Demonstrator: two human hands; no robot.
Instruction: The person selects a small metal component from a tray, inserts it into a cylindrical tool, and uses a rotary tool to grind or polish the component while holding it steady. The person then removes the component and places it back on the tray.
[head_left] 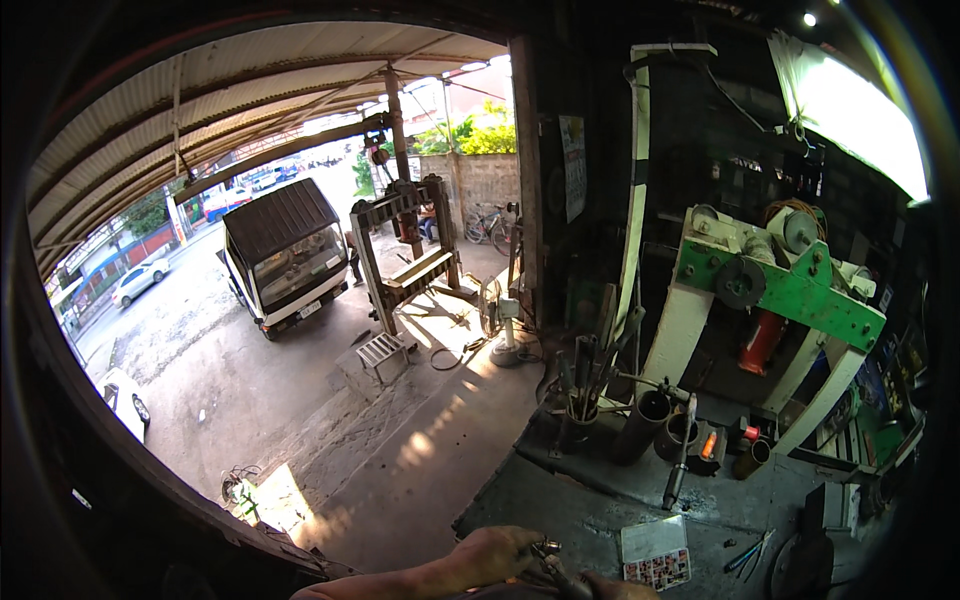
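Left hand (497, 553) grips one metal piece (552, 562) left of one open parts case (652, 541); right hand's (618, 588) grip cannot be told.

Left bare hand (498, 552) on silvery metal part (548, 548), right bare hand (614, 589) near; 1 open clear plastic compartment box (655, 550) on dark-grey counter (590, 513).

free: bare counter (550, 492) between left hand (497, 553) and dark cylinder (636, 440) | right: open parts case (652, 538) near right hand (616, 589), then pliers (742, 558) | far side: green-and-white frame (778, 286) blocks
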